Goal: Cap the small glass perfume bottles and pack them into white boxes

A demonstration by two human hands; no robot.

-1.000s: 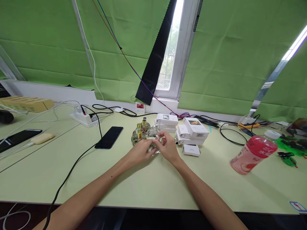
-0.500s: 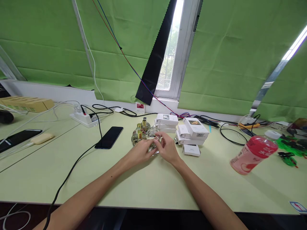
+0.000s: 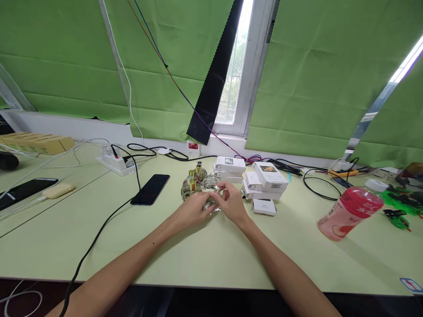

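Observation:
A small clear glass bottle (image 3: pixel 215 210), which looks like a perfume bottle, stands on the table, largely hidden by my fingers. My left hand (image 3: pixel 197 206) is closed round its near left side. My right hand (image 3: pixel 233 203) pinches a shiny silvery cap (image 3: pixel 217 189) at the bottle's top between thumb and fingers; whether the cap is seated or lifted I cannot tell. Just behind my left hand stand several small glass bottles with gold tops (image 3: pixel 192 185). Another rounded clear glass piece (image 3: pixel 210 179) sits beyond my fingertips.
White boxes are stacked to the right (image 3: pixel 269 176) and behind (image 3: pixel 229 165). A black phone (image 3: pixel 150 189) lies left, with a black cable (image 3: pixel 109 220) crossing the table. A pink drink bottle (image 3: pixel 349 213) stands right. Cables and a power strip (image 3: pixel 117 164) run along the wall.
My right fingers have shifted slightly at the bottle's top, and the silvery cap shows more clearly between them. My left hand stays in place.

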